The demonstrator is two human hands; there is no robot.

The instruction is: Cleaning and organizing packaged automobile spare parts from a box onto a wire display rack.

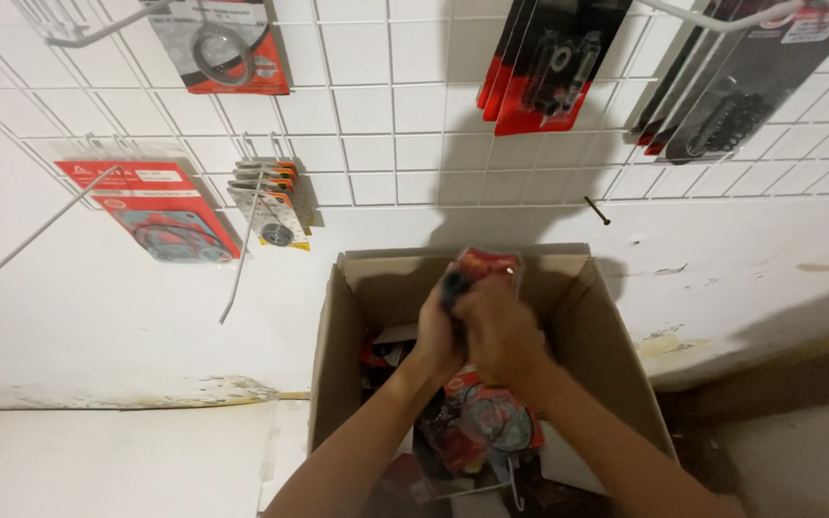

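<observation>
Above the open brown cardboard box (338,345) we held our two hands together, both wrapped around one red and black blister-packed part (485,265). Our left hand (438,331) gripped the pack from below, fingers curled shut on it, and our right hand (501,336) closed over it from the front; the pack's red top stuck out above our knuckles. Inside the box lay more red carded packs (486,422), one showing a coiled cable. Behind the box rose a white wire grid panel (376,125) hung with similar red and black carded parts (549,62), and left of the box hung a red gasket card (160,211).
</observation>
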